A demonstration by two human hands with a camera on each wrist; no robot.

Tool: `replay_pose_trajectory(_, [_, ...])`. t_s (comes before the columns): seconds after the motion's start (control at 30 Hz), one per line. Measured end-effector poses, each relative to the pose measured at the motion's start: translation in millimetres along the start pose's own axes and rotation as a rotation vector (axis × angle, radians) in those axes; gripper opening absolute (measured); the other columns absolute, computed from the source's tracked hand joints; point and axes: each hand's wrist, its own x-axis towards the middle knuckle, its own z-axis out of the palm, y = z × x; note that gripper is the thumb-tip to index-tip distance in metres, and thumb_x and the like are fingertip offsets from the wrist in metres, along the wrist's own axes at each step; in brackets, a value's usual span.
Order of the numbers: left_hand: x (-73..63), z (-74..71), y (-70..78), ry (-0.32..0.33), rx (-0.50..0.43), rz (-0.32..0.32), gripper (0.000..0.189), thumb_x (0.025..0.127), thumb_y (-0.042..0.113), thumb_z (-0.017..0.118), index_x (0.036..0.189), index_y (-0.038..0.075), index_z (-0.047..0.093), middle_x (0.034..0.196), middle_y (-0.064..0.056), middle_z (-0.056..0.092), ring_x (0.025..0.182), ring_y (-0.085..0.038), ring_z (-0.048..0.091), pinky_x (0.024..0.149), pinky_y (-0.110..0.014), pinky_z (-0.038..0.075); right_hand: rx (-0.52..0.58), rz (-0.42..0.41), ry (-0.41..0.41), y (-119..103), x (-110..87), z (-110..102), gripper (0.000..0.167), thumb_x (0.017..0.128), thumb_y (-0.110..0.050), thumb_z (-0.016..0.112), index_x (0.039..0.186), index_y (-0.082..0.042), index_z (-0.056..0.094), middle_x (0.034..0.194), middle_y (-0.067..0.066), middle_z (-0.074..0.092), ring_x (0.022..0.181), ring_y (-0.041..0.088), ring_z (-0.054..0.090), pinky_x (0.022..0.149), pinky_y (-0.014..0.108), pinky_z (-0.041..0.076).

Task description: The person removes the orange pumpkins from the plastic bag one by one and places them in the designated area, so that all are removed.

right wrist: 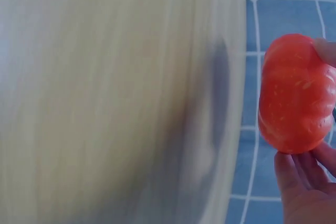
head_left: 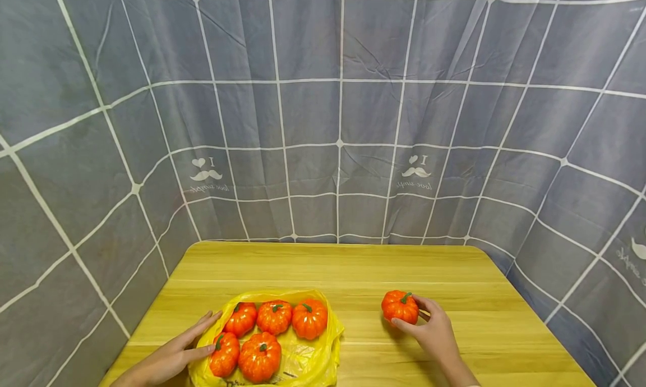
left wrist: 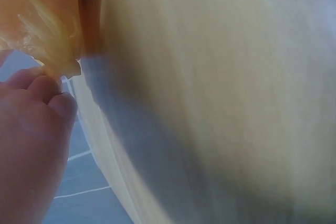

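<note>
Grey curtain (head_left: 313,118) w/ white grid lines spans the back, behind a wooden table (head_left: 353,269). Far L, the L hand (head_left: 174,353) pinches the L rim of a yellow plastic bag (head_left: 303,362), thumb over the edge & fingers outside. In the open bag: 5 orange pumpkins (head_left: 274,319) w/ green stems, 3 in back, 2 in front (front-L one's right by the thumb). Farther R, well apart from the bag, a 6th pumpkin (head_left: 398,307) is pinched btw the R hand's (head_left: 433,331) thumb & fingers, clear of the tabletop.
</note>
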Motion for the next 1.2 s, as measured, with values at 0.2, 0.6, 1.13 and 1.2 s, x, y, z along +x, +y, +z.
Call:
replay_pose_trajectory(0.2, [-1.0, 0.5, -0.2, 0.013, 0.028, 0.002, 0.069, 0.106, 0.024, 0.052, 0.16, -0.001, 0.017, 0.159, -0.038, -0.003, 0.14, -0.06, -0.008, 0.1, -0.082, 0.007, -0.077, 0.07, 0.019, 16.5, 4.2, -12.9, 0.081, 0.072, -0.03, 0.094, 0.132, 0.011, 0.057, 0.131, 0.026, 0.055, 0.12, 0.042, 0.057, 0.098, 0.047, 0.05])
replay_pose_trajectory(0.6, [-0.5, 0.4, -0.9, 0.002, -0.007, 0.001, 0.069, 0.106, 0.023, 0.052, 0.16, 0.0, 0.015, 0.159, -0.036, -0.005, 0.141, -0.058, -0.011, 0.102, -0.081, 0.003, -0.134, 0.138, 0.062, 36.7, 11.5, -35.1, 0.087, 0.075, -0.033, 0.092, 0.134, 0.016, 0.052, 0.132, 0.036, 0.051, 0.121, 0.048, 0.054, 0.1, 0.053, 0.046])
replay_pose_trajectory(1.13, [-1.0, 0.5, -0.9, 0.011, 0.032, 0.018, 0.069, 0.106, 0.023, 0.053, 0.16, -0.001, 0.017, 0.158, -0.038, -0.003, 0.141, -0.058, -0.008, 0.101, -0.082, 0.006, -0.197, 0.166, 0.139, 41.5, 10.5, -48.1, 0.087, 0.076, -0.028, 0.09, 0.135, 0.02, 0.048, 0.131, 0.041, 0.046, 0.124, 0.053, 0.044, 0.103, 0.062, 0.04])
replay_pose_trajectory(1.2, [-1.1, 0.4, -0.3, 0.01, 0.031, 0.014, 0.07, 0.106, 0.024, 0.053, 0.16, -0.001, 0.016, 0.158, -0.038, -0.003, 0.141, -0.058, -0.008, 0.101, -0.082, 0.006, -0.219, 0.171, 0.132, 42.2, 10.5, -49.0, 0.086, 0.077, -0.028, 0.089, 0.135, 0.021, 0.047, 0.131, 0.042, 0.046, 0.124, 0.055, 0.042, 0.104, 0.063, 0.037])
